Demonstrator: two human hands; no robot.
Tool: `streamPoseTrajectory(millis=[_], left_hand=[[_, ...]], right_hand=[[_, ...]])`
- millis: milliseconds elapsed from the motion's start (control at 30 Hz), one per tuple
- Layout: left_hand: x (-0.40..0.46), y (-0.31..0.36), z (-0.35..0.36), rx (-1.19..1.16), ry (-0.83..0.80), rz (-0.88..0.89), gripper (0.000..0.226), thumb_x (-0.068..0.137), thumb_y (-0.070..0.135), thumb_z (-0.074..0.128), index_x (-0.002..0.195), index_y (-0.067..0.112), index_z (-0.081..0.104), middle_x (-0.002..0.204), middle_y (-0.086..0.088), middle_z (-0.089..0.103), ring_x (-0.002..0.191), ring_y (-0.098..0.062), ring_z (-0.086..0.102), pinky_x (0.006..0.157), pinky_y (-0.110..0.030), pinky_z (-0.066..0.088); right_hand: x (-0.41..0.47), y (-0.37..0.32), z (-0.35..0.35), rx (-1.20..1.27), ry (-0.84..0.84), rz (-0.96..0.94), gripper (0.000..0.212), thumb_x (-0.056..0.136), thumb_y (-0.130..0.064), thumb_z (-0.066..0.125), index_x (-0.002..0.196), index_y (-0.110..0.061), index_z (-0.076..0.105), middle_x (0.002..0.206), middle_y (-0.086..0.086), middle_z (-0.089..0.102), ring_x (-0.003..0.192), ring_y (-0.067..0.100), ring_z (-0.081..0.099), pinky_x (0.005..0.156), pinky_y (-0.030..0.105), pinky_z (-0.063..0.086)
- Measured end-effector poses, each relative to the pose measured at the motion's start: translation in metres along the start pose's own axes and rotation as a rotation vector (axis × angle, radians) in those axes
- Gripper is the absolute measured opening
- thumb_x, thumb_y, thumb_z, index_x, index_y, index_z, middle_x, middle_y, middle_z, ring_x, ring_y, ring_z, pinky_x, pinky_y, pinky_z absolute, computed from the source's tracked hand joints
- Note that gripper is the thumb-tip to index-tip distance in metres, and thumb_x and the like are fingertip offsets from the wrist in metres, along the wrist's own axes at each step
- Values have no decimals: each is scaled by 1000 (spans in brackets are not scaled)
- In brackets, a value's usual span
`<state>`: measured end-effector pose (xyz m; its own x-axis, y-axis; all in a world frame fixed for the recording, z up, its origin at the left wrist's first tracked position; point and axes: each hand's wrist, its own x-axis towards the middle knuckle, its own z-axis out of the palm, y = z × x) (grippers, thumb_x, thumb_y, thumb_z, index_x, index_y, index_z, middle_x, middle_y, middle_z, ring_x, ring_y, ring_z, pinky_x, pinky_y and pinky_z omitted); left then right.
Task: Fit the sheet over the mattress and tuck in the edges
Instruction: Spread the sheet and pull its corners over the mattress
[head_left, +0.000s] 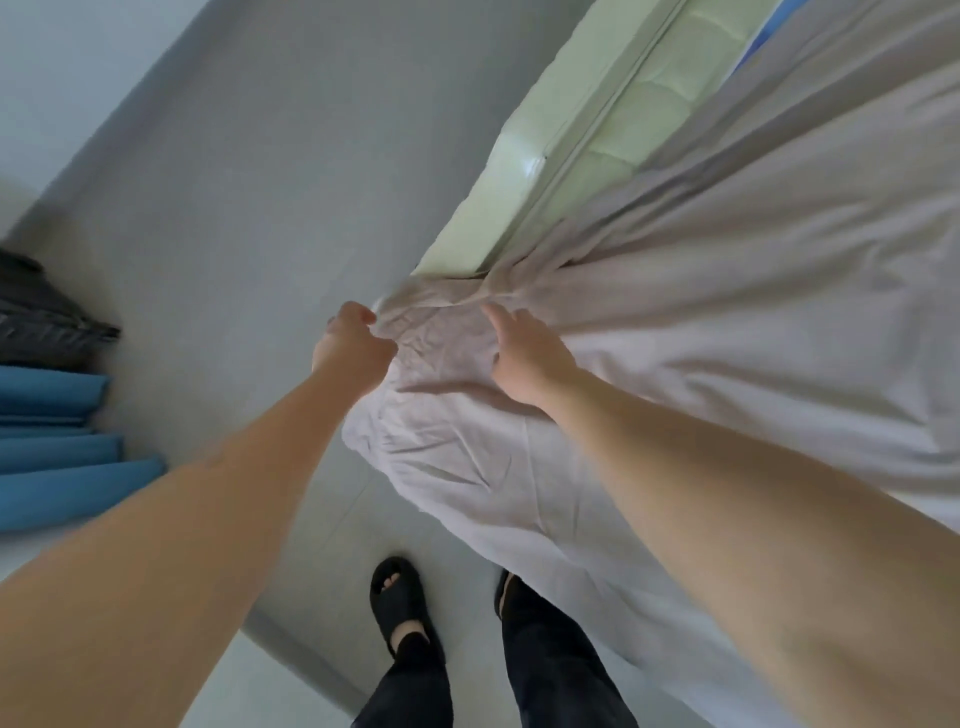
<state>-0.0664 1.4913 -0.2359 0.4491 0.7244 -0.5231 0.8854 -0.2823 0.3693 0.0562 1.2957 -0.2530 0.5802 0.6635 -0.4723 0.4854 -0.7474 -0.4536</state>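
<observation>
A pale lilac-grey sheet (727, 322) covers the top and the near corner of the mattress (540, 171), whose pale green quilted side shows bare further along. My left hand (350, 345) pinches the bunched hem of the sheet at the corner, fingers curled round the cloth. Just to its right, my right hand (524, 356) lies on the wrinkled sheet over the corner with fingers extended and pressing down. Creases fan out from the corner across the bed top.
Grey floor (234, 182) runs along the left of the bed. Blue folded cloth (57, 441) and a dark bundle (41, 317) lie at the far left. My feet in black sandals (402, 603) stand by the bed's near edge.
</observation>
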Motion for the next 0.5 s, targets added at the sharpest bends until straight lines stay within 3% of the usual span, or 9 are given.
streamPoseTrajectory(millis=[167,333,500], left_hand=[[-34,56,33,21,-181,235,28,84,23,74,107,24,57,102,5,61,92,-21,64,81,-34,54],[-91,98,82,-1,-466,338,22,80,15,77,99,14,66,105,-16,70,92,-36,71,68,-33,51],[-173,126,130,197,-593,583,21,81,13,75,101,7,71,89,-11,69,98,-32,69,78,-36,52]], right_hand=[[-54,35,6,76,9,217,65,92,-11,51,152,-24,28,134,12,47,123,35,51,96,43,49],[-143,79,14,164,58,470,59,97,-15,49,152,-20,28,133,13,46,117,36,53,93,46,50],[-245,113,33,286,170,679,52,97,-17,47,146,-22,34,129,11,48,117,35,53,92,45,50]])
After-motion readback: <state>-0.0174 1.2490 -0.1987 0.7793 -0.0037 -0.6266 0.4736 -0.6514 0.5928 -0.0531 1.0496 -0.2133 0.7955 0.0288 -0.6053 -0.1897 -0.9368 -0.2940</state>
